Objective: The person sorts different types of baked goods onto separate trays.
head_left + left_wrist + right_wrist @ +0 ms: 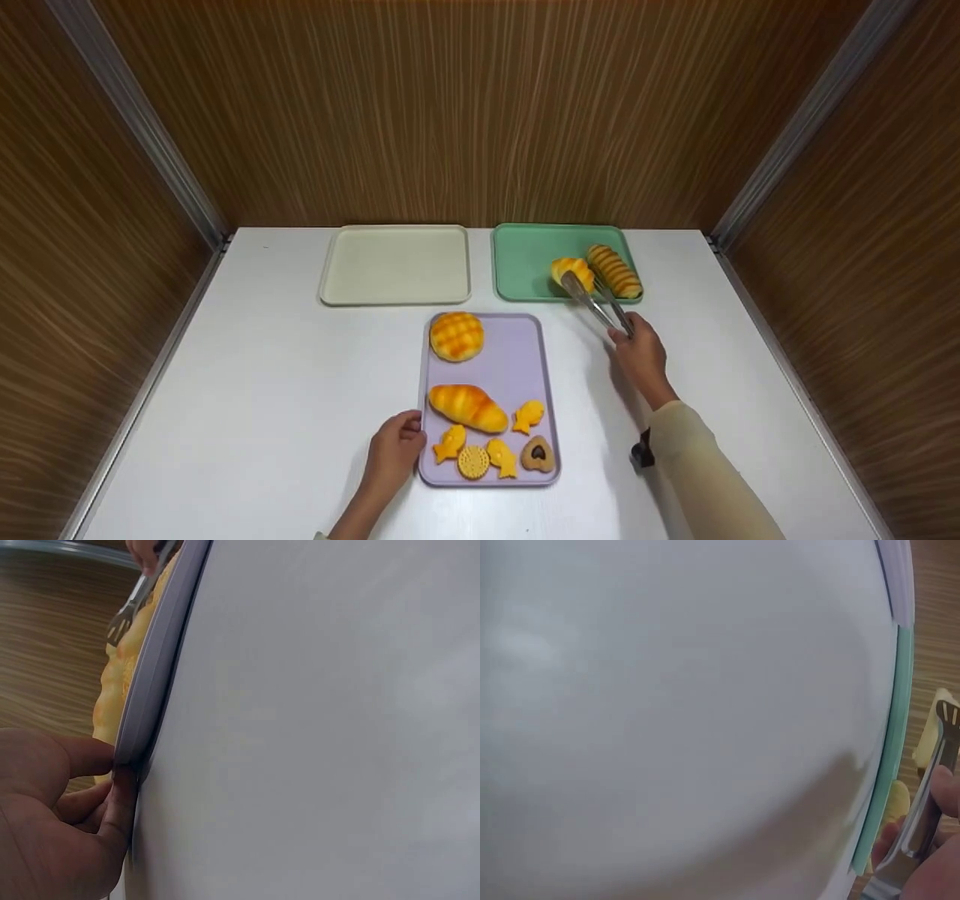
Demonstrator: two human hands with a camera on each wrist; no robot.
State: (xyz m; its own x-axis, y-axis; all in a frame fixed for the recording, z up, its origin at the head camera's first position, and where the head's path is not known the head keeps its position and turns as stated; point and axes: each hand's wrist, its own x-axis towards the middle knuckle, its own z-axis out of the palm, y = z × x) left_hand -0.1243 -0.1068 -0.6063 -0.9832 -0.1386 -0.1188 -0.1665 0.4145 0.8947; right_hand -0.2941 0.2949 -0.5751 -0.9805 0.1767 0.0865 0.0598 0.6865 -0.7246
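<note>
My right hand grips metal tongs. Between the tong tips is a small golden twisted bread roll, over the front right of the green tray. A striped long bread lies beside it on that tray. With thumb and fingers, my left hand pinches the left rim of the lilac tray. On the lilac tray are a round checked bun, a croissant-shaped bread, fish-shaped biscuits, a round biscuit and a heart-centred cookie.
A bare cream tray lies at the back left, left of the green one. The white table is enclosed by wood-grain panels at the back and both sides. A small black object is at the right sleeve.
</note>
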